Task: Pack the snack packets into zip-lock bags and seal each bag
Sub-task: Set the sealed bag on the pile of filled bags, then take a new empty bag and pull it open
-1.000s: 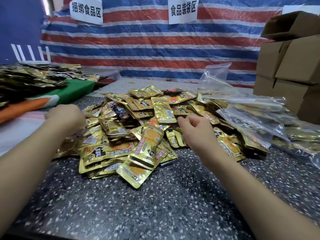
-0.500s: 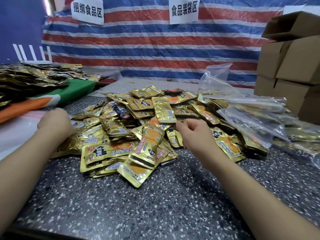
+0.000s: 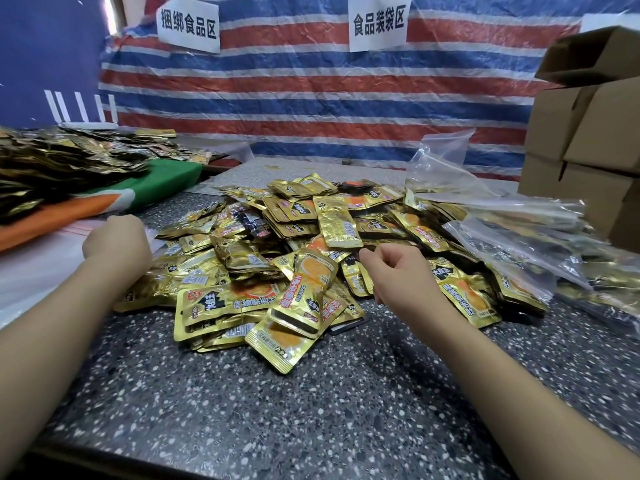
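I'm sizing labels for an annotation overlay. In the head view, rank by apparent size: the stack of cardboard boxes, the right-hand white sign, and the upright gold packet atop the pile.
1. stack of cardboard boxes, largest.
2. right-hand white sign.
3. upright gold packet, smallest, though it sits nearer the camera than the sign, so their true sizes are unsure.

Packets heaped mid-tabletop, bags to the right.

The packet pile lies on the tabletop, with the bags overlapping its right edge and the boxes stacked behind them. A second heap sits far left on a cloth. The left hand is at the pile's left edge, the right hand over its near middle. Two signs hang on the tarp behind.
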`<move>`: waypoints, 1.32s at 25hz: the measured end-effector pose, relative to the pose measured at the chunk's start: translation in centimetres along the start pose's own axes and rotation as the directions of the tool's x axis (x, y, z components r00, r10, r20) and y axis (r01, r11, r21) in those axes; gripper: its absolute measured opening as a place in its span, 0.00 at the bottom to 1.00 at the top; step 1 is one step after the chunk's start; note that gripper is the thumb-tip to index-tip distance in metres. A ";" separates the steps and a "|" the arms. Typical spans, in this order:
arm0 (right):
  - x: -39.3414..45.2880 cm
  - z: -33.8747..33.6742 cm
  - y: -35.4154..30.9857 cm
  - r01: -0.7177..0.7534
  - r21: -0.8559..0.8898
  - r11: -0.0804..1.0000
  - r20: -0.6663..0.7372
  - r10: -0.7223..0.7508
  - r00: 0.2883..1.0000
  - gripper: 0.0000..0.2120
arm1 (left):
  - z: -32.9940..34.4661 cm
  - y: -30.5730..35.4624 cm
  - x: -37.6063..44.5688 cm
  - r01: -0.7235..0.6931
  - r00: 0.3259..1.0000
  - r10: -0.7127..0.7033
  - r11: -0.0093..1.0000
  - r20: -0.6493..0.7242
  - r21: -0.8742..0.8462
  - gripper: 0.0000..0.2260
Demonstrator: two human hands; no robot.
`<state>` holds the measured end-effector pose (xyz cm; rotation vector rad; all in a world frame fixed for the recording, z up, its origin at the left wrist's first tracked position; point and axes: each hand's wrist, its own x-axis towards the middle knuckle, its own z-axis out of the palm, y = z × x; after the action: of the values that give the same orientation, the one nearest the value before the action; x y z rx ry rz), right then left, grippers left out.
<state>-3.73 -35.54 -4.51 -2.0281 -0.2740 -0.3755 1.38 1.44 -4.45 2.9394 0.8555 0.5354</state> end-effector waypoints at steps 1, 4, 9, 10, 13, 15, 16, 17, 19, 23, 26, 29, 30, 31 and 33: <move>0.0 0.0 0.0 0.001 0.002 1.000 -0.002 -0.001 1.000 0.21 | -0.2 0.0 -0.2 -0.002 0.999 0.002 1.000 -0.032 0.000 0.09; 0.1 0.0 0.1 0.005 0.012 1.000 -0.003 -0.005 1.000 0.23 | -1.1 0.7 -0.5 -0.015 0.985 0.007 0.999 -0.172 -0.046 0.13; 0.1 0.0 0.1 -0.005 0.029 1.000 0.002 0.005 1.000 0.21 | -4.9 5.2 -2.4 -0.367 0.791 0.204 0.913 -0.576 -0.180 0.06; 0.1 -0.1 0.0 -0.023 0.045 0.999 0.016 0.023 1.000 0.21 | -5.9 7.0 -3.4 -0.480 0.708 0.249 0.856 -0.661 -0.193 0.08; 0.1 -0.3 -0.8 -0.174 0.213 0.961 0.089 0.159 0.983 0.24 | -7.7 13.2 -7.8 -0.826 0.405 0.380 0.542 -0.832 -0.155 0.12; 0.3 -0.8 -1.6 -0.347 0.453 0.821 0.198 0.287 0.937 0.28 | -7.2 16.5 -11.5 -0.946 0.246 0.446 0.304 -0.861 -0.113 0.14; 0.4 -1.2 -1.7 -0.413 0.518 0.749 0.272 0.313 0.910 0.31 | -6.5 17.5 -13.1 -0.974 0.180 0.480 0.207 -0.859 -0.089 0.14; 0.5 -1.5 -1.6 -0.454 0.536 0.712 0.335 0.314 0.888 0.35 | -5.7 18.0 -14.4 -0.990 0.115 0.515 0.127 -0.849 -0.057 0.15; 0.5 -1.9 -1.2 -0.491 0.526 0.694 0.386 0.320 0.865 0.37 | -4.1 18.1 -15.9 -1.000 0.010 0.579 0.026 -0.815 0.005 0.16; 0.6 -1.8 -1.0 -0.506 0.519 0.689 0.266 0.433 0.861 0.15 | -3.0 17.6 -16.4 -0.999 -0.031 0.664 -0.028 -0.747 0.017 0.16; 0.8 -2.0 -1.1 -0.466 0.538 0.702 0.129 0.478 0.869 0.09 | -3.0 17.4 -17.2 -0.993 0.097 0.745 0.028 -0.660 -0.115 0.17; 1.1 -2.2 -1.0 -0.453 0.479 0.751 0.071 0.482 0.873 0.13 | -3.4 17.2 -17.4 -0.894 0.406 0.740 0.199 -0.536 -0.402 0.22; 1.1 -2.2 -0.9 -0.446 0.462 0.767 0.062 0.473 0.879 0.15 | -3.5 17.0 -17.1 -0.860 0.481 0.723 0.280 -0.495 -0.427 0.22; 1.3 -2.1 -0.7 -0.431 0.454 0.780 0.049 0.461 0.886 0.15 | -3.5 16.8 -16.8 -0.844 0.524 0.716 0.364 -0.461 -0.395 0.21; 1.4 -2.0 -0.3 -0.364 0.414 0.834 0.000 0.400 0.916 0.14 | -3.4 16.6 -16.1 -0.813 0.580 0.738 0.498 -0.344 -0.301 0.22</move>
<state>-2.86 -37.13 -2.85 -1.5972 0.1094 -0.1354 -3.91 -21.27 -4.29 2.6874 -0.6577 0.8675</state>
